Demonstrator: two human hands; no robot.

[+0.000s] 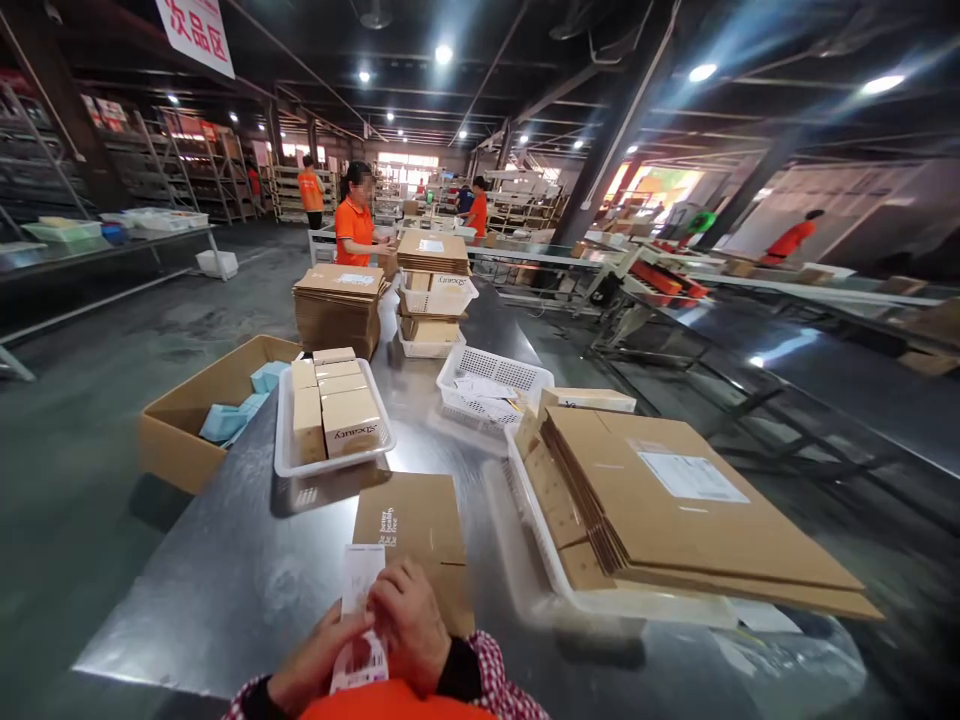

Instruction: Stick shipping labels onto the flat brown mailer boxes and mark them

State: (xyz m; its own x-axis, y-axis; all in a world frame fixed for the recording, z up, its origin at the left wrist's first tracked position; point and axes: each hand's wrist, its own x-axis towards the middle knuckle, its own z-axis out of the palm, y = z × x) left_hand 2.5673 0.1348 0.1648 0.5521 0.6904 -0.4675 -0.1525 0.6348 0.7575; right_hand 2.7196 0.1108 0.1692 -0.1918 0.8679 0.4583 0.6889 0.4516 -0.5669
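A white printed paper label is held near my body at the table's front edge. My left hand grips it from the left, its thumb lying across the paper. My right hand pinches the same label from the right with curled fingers. A barcode shows on the lower part below my hands. Just beyond, a flat brown cardboard box with white lettering lies on the metal table; my right hand covers part of it.
A white basket of cream boxes stands at left, beside an open carton of blue packets. At right, folded cardboard lies across another white basket. Farther back are a paper-filled basket, a cardboard stack and a co-worker.
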